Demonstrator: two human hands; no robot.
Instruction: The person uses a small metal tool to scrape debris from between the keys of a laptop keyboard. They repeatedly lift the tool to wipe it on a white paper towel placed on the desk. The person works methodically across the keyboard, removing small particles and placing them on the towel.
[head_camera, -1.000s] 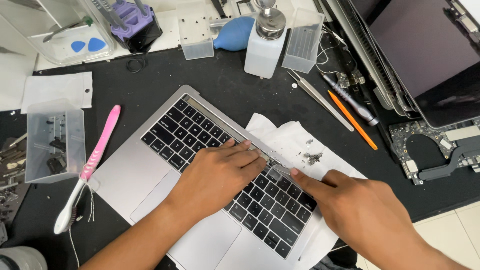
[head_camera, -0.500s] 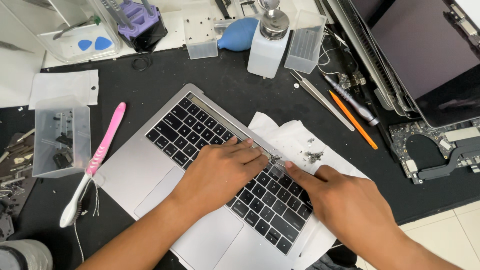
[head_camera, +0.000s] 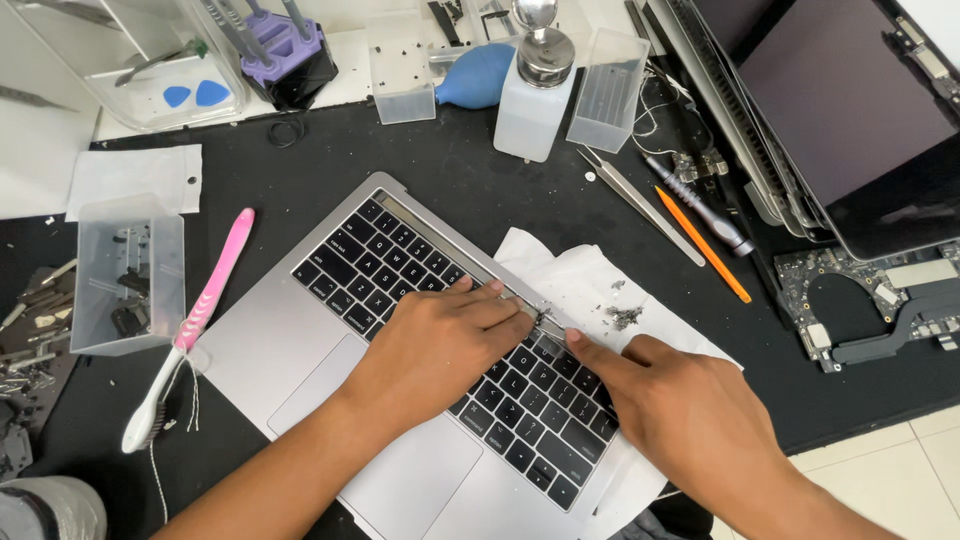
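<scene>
Both hands, left hand (head_camera: 440, 335) & right hand (head_camera: 680, 410) (fingers narrowed), press 1 laptop keyboard deck (head_camera: 330, 300) w/ 1 white tissue (head_camera: 590, 285) beneath.

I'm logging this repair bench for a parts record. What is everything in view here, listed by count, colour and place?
laptop base: 1, silver with black keys, centre of mat
tissue: 1, white with grey debris, under the base's right edge
toothbrush: 1, pink and white, left of base
clear plastic bins: 3, one left holding small parts, two at top
solvent pump bottle: 1, white with metal top, top centre
air blower bulb: 1, blue, top centre
tweezers: 1, metal, right of bottle
orange stick tool: 1, right of tweezers
screwdriver: 1, grey, beside it
display panels: stacked, dark, top right
circuit board: 1, right edge
left hand: on keyboard's top edge
right hand: fingertip at same edge
</scene>
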